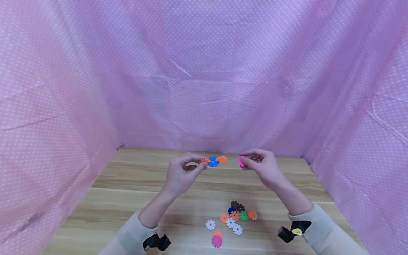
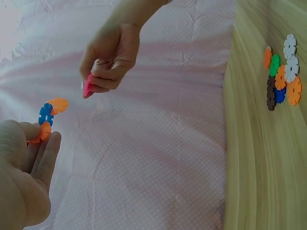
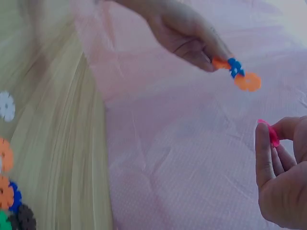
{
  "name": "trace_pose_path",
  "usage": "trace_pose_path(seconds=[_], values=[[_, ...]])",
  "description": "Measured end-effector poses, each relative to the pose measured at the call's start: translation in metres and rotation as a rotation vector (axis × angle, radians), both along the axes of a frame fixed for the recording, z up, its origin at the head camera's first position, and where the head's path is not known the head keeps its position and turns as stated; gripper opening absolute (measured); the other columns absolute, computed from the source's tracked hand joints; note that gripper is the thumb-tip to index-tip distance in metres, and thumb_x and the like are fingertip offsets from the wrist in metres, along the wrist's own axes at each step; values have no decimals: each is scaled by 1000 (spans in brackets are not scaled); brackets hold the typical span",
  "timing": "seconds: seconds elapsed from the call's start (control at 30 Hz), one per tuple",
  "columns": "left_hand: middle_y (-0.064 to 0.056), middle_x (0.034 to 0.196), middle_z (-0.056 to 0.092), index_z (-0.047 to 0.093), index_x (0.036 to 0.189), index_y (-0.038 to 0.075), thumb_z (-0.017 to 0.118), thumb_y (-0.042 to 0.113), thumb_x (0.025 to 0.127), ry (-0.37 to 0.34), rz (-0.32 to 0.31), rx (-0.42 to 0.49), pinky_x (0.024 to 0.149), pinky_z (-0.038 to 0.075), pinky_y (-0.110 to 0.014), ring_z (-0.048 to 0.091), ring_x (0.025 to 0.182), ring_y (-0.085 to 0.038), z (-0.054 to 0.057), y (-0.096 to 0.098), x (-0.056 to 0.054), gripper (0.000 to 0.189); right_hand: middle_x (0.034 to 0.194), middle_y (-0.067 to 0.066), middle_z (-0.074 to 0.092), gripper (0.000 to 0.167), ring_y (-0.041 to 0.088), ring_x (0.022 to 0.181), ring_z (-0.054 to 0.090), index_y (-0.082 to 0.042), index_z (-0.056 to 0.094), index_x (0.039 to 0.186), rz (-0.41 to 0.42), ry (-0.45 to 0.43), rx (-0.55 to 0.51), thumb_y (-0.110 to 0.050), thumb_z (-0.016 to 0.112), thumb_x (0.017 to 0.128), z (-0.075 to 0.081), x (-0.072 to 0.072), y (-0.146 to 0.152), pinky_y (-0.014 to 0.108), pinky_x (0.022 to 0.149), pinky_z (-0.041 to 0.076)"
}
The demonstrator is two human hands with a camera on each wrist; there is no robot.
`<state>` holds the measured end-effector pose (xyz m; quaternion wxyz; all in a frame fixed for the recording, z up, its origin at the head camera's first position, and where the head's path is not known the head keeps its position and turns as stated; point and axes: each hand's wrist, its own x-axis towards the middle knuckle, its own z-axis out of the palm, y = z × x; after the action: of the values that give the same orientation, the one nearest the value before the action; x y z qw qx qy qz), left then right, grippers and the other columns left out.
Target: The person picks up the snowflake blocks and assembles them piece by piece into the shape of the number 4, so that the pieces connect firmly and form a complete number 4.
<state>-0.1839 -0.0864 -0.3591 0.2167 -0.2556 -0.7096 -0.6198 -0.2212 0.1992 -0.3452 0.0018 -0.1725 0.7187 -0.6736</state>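
Note:
Raised above the table's far part, my left hand [image 1: 182,174] pinches one end of a joined chain of notched plastic discs. An orange disc [image 2: 44,132] sits between its thumb and fingers, a blue disc [image 1: 213,162] is in the middle, and another orange disc [image 3: 248,82] forms the free end. Across a short gap, my right hand [image 1: 264,168] pinches a pink notched disc [image 1: 241,162] between thumb and fingers. The pink disc and the chain are apart. Fingers partly cover the pink disc and the held orange one.
On the wooden table [image 1: 127,198] lie loose discs: white [image 1: 210,224], green [image 1: 243,215], brown [image 1: 234,204], dark blue [image 1: 231,210] and several orange ones. Nearest the front, a pink disc [image 1: 216,241] overlaps an orange one. Pink dotted cloth [image 1: 204,106] encloses the back and sides.

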Motion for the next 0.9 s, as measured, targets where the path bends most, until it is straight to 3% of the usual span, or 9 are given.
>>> trace_pose_path(seconds=[0.17, 0.3, 0.37, 0.63, 0.9], values=[[-19, 99, 80, 81, 104, -2, 81, -2, 91, -26, -12, 18, 78, 70, -33, 81, 85, -15, -4, 1, 0, 13, 92, -4, 80, 12, 9, 84, 77, 1, 77, 108, 33, -64, -57, 4, 69, 99, 8, 4, -10, 26, 79, 69], [-18, 99, 80, 81, 103, -2, 81, -2, 91, -11, -5, 16, 77, 70, -34, 80, 85, -9, -4, 0, -2, 12, 91, -3, 81, 14, 11, 85, 78, 9, 75, 111, 51, -63, -68, 4, 69, 99, 13, 4, -19, 26, 79, 69], [-18, 98, 80, 81, 103, -1, 81, -1, 91, 3, -5, 6, 77, 70, -33, 79, 85, -9, -3, 0, -4, 12, 91, -3, 81, 12, 11, 85, 78, 6, 76, 109, 51, -64, -68, 4, 69, 98, 14, 3, -23, 26, 78, 69], [-15, 99, 81, 81, 102, 1, 82, 0, 91, 2, 7, -18, 77, 70, -31, 79, 87, -12, -4, 2, -4, 11, 90, -3, 80, 10, 11, 81, 77, -2, 73, 103, 51, -81, -51, 5, 68, 99, 15, 2, -29, 26, 77, 69], [-17, 98, 81, 81, 102, -1, 81, -2, 91, -2, 12, -13, 75, 69, -30, 76, 88, -1, -5, 3, -6, 11, 89, -1, 79, 13, 11, 81, 78, -7, 72, 100, 68, -106, -80, 5, 68, 99, 14, 3, -33, 27, 78, 69]])
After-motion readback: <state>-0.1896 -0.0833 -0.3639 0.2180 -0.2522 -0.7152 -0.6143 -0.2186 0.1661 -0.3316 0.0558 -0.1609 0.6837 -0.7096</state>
